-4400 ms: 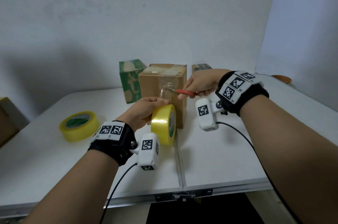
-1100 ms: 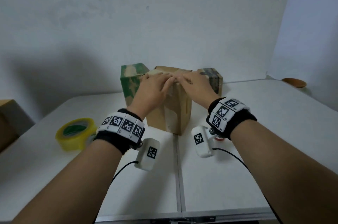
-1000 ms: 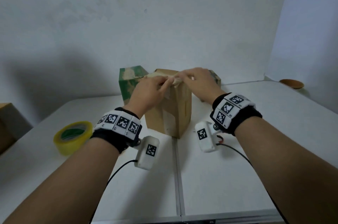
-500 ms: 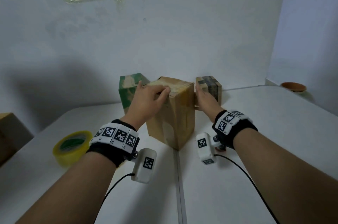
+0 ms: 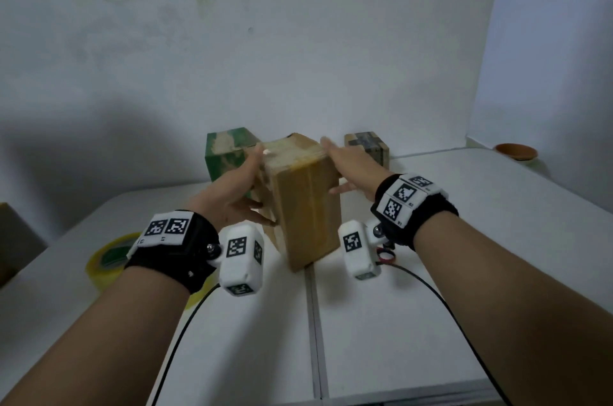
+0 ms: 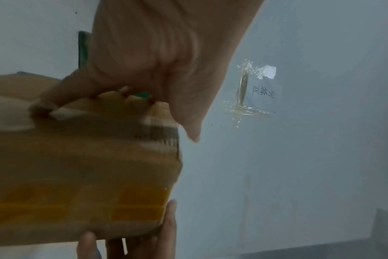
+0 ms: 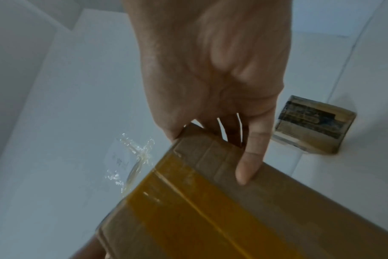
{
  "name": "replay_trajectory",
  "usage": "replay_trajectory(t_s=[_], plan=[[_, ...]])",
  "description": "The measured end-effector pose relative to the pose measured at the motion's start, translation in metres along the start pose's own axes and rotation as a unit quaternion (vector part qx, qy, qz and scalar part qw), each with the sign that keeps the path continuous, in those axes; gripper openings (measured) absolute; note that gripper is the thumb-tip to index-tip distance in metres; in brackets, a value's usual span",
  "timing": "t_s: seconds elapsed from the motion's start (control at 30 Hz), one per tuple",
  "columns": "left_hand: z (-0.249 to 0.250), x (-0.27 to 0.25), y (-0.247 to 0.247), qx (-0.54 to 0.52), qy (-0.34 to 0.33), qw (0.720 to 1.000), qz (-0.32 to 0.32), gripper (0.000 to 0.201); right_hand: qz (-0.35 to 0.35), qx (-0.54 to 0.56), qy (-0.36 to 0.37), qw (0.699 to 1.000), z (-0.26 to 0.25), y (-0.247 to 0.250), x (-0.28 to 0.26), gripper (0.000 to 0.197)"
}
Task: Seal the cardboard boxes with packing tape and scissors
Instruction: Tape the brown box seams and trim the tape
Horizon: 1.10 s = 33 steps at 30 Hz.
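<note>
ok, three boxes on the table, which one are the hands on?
The plain brown middle box, between left hand and right hand. The green box and small dark-printed box behind stand untouched.

tape roll [image 5: 109,258] half behind wrist, scissors [image 5: 384,254] mostly hidden (red loop only)

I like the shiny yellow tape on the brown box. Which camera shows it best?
The right wrist view: the yellow tape strip fills the frame on the brown box. The left wrist view is blurry; the head view shows it small.

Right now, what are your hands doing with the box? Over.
Left hand and right hand flat against the brown cardboard box, one each side. Yellow tape strip on it. Green box close behind.
</note>
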<state>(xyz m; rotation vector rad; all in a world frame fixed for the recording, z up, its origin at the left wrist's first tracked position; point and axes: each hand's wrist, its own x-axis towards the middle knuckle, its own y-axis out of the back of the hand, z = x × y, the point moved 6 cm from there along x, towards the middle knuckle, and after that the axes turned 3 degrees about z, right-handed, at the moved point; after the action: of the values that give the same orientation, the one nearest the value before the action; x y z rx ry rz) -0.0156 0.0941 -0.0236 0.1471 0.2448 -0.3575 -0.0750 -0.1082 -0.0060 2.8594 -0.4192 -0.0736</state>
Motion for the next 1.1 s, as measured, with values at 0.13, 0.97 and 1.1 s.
replay_trajectory(t_s=[0.13,0.97,1.1], plan=[[0.01,-0.011,-0.009,-0.004,-0.043,0.998,-0.039,0.076,-0.027,0.006,0.02,0.999,0.005,-0.004,-0.005,0.056],[-0.017,-0.033,-0.026,0.25,-0.042,0.966,-0.055,0.053,0.027,-0.232,0.005,0.972,0.023,-0.005,-0.023,0.054],[0.0,-0.034,-0.027,0.31,-0.137,0.941,-0.004,0.088,0.042,-0.263,0.05,0.963,0.017,-0.009,-0.022,0.051]])
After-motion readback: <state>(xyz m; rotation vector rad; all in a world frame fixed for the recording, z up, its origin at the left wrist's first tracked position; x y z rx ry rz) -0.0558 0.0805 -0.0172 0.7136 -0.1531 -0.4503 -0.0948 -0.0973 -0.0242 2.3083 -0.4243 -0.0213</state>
